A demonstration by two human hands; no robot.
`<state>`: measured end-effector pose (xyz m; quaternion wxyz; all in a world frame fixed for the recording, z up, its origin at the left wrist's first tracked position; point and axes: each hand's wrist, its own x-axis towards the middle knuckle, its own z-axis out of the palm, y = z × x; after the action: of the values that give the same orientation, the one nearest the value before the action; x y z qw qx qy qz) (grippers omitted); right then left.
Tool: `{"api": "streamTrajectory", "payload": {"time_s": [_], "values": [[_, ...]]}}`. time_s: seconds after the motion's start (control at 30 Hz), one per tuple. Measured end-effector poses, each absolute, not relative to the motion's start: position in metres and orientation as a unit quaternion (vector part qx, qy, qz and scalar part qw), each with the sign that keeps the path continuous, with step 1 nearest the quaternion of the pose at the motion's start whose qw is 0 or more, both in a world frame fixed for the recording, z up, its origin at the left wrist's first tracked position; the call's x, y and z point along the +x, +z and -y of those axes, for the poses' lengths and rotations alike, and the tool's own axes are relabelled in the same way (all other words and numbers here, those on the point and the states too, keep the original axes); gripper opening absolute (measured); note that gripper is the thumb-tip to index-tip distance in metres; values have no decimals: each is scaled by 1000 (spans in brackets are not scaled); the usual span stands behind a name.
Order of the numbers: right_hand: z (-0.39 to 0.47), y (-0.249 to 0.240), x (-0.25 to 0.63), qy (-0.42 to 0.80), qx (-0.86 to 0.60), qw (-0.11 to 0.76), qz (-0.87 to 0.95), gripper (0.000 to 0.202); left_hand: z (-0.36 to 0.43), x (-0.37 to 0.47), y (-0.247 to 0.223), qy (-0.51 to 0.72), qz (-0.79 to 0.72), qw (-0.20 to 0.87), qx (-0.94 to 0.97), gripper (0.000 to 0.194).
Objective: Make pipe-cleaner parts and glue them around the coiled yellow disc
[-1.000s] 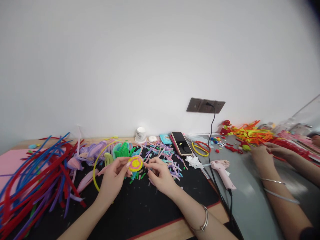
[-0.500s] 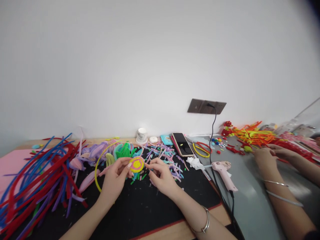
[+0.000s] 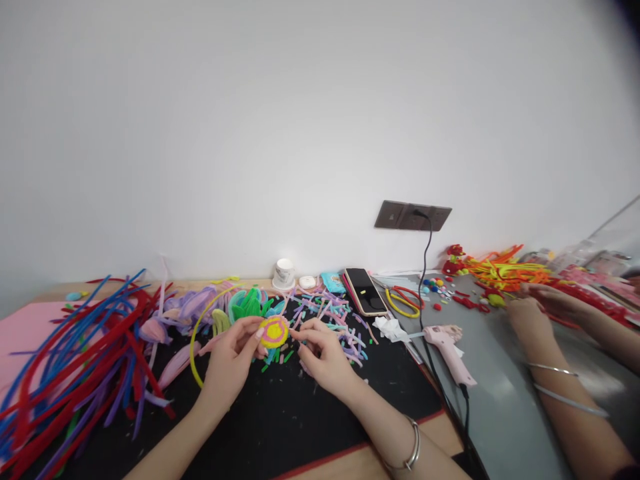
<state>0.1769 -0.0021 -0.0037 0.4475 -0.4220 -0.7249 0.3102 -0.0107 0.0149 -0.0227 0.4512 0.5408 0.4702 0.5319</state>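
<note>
A round coil of pipe cleaner [image 3: 275, 332], yellow with a pink ring in it, is pinched by my left hand [image 3: 235, 352] between thumb and fingers. At the coil's right edge, my right hand [image 3: 323, 353] has its fingertips pressed together; a small bit of pipe cleaner seems to be between them. A long yellow pipe cleaner [image 3: 195, 347] curves up behind my left hand. Just beyond both hands lie a green pipe-cleaner piece [image 3: 249, 303] and many cut pastel bits [image 3: 325, 308] on the black mat [image 3: 300, 427].
Red and blue pipe cleaners [image 3: 100, 353] heap at the left. A paper cup [image 3: 284, 273], phone [image 3: 366, 292], scissors [image 3: 403, 303] and crumpled tissue [image 3: 391, 329] stand behind. The pink glue gun [image 3: 450, 353] lies right, its cord running to the socket. Another person's hands [image 3: 533, 317] work at far right.
My hands and the coil stay almost in place, with the coil tilted slightly so its pink ring shows more fully. The other person's hands have shifted a little.
</note>
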Motion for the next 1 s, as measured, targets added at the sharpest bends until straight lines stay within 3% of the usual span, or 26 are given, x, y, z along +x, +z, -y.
{"api": "streamTrajectory", "payload": {"time_s": [1.0], "values": [[3,-5,178,305,-408,465,724,27,-13,-8,-16,529,-485,448,533,38]]}}
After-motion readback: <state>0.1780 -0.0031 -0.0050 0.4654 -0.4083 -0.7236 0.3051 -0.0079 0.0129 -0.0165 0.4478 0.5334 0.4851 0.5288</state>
